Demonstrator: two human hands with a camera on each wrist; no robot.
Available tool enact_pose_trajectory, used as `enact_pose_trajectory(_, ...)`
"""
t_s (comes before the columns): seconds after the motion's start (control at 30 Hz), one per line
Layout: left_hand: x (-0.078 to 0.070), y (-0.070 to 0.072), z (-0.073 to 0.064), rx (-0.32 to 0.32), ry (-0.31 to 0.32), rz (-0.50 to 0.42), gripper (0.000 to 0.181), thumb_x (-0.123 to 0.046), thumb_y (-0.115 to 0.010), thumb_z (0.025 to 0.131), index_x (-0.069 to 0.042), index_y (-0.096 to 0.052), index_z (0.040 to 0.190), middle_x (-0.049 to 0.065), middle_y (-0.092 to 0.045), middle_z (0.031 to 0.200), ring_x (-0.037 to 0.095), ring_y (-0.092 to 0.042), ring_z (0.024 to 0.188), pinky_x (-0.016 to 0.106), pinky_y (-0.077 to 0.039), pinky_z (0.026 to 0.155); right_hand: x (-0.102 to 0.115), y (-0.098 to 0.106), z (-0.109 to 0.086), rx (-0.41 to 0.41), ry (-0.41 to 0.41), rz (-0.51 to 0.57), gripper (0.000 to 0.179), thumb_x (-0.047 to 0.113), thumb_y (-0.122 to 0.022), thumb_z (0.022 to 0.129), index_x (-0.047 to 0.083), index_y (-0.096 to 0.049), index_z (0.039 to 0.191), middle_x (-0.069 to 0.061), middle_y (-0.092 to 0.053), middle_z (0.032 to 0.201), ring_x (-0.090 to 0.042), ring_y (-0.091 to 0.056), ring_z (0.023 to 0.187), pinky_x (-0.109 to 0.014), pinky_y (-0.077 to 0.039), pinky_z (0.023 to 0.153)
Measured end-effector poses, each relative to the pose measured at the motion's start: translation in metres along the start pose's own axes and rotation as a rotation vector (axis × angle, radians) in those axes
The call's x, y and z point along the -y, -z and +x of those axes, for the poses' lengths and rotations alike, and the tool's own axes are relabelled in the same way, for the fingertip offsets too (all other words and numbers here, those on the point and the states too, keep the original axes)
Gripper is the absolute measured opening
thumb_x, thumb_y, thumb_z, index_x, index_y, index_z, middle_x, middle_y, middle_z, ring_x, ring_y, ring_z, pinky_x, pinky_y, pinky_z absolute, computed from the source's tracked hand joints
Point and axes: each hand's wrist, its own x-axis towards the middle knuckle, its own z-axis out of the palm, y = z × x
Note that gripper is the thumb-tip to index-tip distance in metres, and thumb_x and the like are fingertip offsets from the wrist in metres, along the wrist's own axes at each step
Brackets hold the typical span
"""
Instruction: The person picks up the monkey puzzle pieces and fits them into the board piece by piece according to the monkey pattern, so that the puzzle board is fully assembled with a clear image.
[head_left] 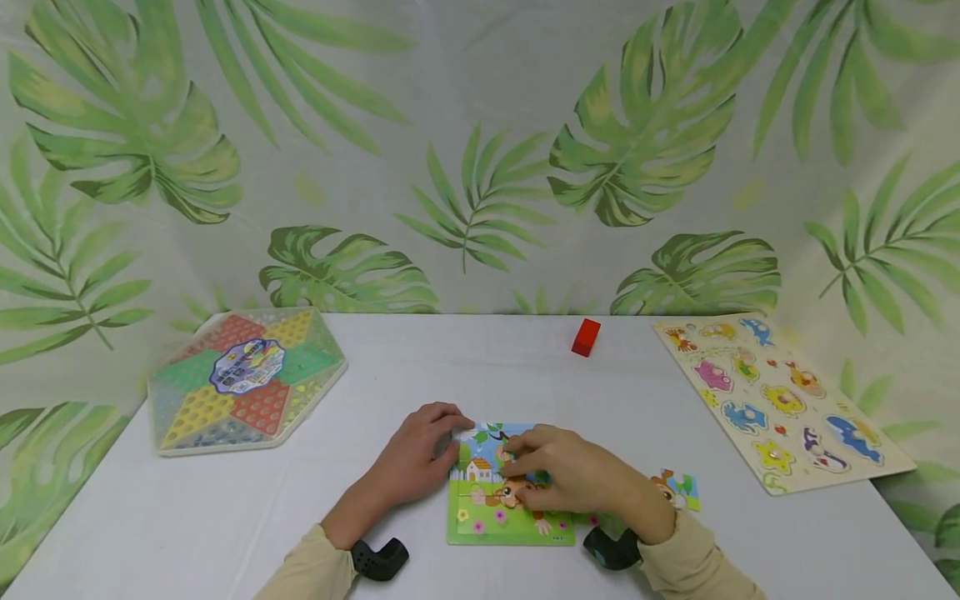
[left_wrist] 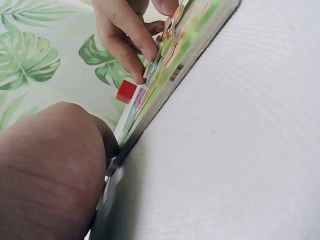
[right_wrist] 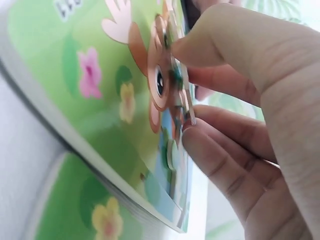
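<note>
A square jigsaw puzzle (head_left: 480, 529) with a monkey, a house and flowers lies in a green-edged board before me. My right hand (head_left: 570, 468) is over its right half, pinching a thin puzzle piece (right_wrist: 192, 107) between thumb and fingertips; the piece is tilted on edge close over the picture, and most of its face is hidden. My left hand (head_left: 420, 454) rests at the board's upper left corner, fingers loosely bent and touching its edge. In the left wrist view, the left hand (left_wrist: 55, 165) hides its own fingertips.
A loose puzzle piece (head_left: 686, 485) lies right of the board, partly behind my right wrist. Farther back stands a red block (head_left: 586, 337). A hexagonal board game box (head_left: 300, 417) is at the left, and a wooden sea-animal puzzle (head_left: 738, 387) lies at the right edge.
</note>
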Motion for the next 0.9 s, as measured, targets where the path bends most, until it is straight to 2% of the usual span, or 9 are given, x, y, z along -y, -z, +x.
enact_pose_trajectory(0.47,-0.0014,0.0023,0.0,0.011,0.018,-0.006,0.028,-0.01,-0.062,0.097,-0.011,-0.072,0.123,0.006,-0.063,0.128,0.026,-0.058,0.127,0.05,-0.046,0.109,0.0054,-0.0031,0.003,-0.038,0.027,-0.052,0.023,0.019,-0.074,0.088,0.017,-0.082,0.111,-0.006,-0.071,0.123,-0.019,-0.065,0.11,-0.034,-0.057,0.092)
enact_pose_trajectory(0.9,-0.0009,0.0007,-0.0006,0.001,0.01,-0.007,0.028,-0.009,-0.063,0.096,-0.01,-0.071,0.123,0.006,-0.063,0.128,0.026,-0.058,0.125,0.05,-0.047,0.108,0.0021,-0.0029,-0.0005,-0.031,0.034,-0.058,0.02,0.022,-0.074,0.094,0.021,-0.082,0.113,-0.002,-0.071,0.123,-0.015,-0.065,0.108,-0.031,-0.056,0.092)
